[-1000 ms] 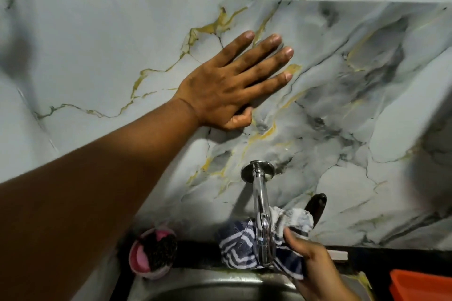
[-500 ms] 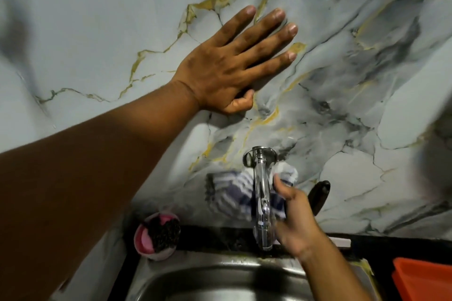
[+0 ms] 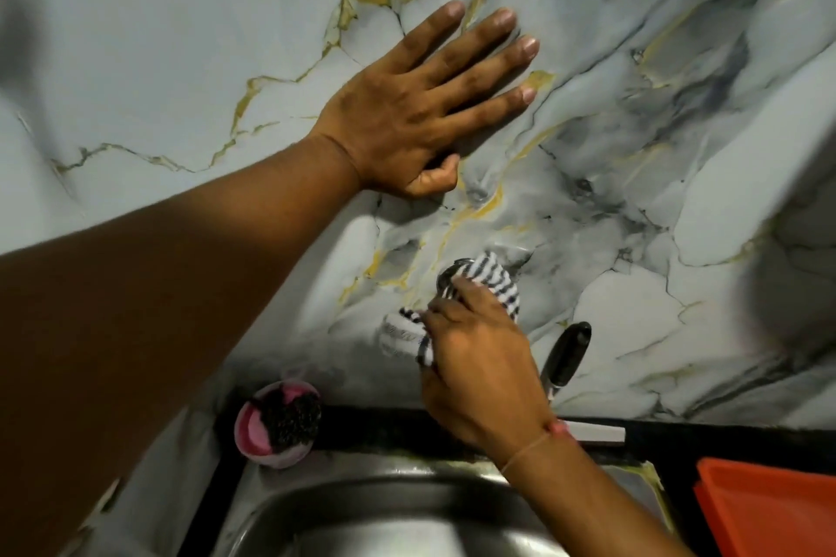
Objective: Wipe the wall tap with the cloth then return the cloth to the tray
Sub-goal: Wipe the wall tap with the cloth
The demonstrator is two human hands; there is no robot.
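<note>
My right hand (image 3: 479,357) grips a blue-and-white striped cloth (image 3: 495,280) and presses it over the wall tap, near where the tap meets the wall. Only a sliver of the tap's chrome base (image 3: 445,275) shows at the cloth's left edge; the spout is hidden behind my hand and the cloth. My left hand (image 3: 420,109) lies flat on the marble-patterned wall above, fingers spread, holding nothing. The corner of an orange tray (image 3: 769,507) shows at the bottom right.
A steel sink (image 3: 384,516) lies below the tap. A pink bowl with a dark scrubber (image 3: 280,425) sits on the ledge at the sink's left. A black handle (image 3: 567,353) leans against the wall right of the tap, above a white bar (image 3: 597,432).
My right hand has carried the cloth up the tap, from the spout's lower end to its base at the wall. My left hand has stayed flat on the wall.
</note>
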